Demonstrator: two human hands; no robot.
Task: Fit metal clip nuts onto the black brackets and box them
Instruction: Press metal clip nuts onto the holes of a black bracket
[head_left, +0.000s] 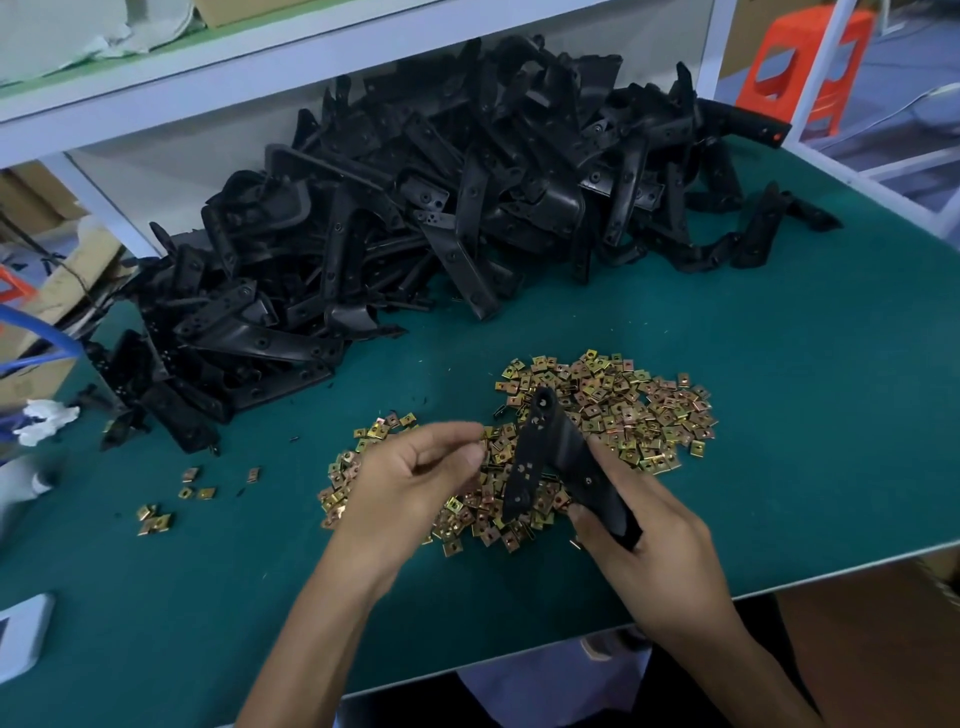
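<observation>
Inspection found one black angled plastic bracket (535, 457), long arm pointing away, gripped by right hand (649, 561); left hand (410, 483) curled, contents indeterminable.

You see shiny brass-toned metal clip nuts (602, 415), matt black plastic brackets (415, 208), and a smooth green mat (779, 389).

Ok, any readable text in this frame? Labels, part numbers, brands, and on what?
No text can be read anywhere in this view.
bracket in the right hand: holes only, no marking visible.
bracket pile: no marking visible.
clip nuts: too small to show any stamp.
cardboard box on the shelf: only a plain corner shows.
white device at the left edge: blurred, nothing legible.
</observation>
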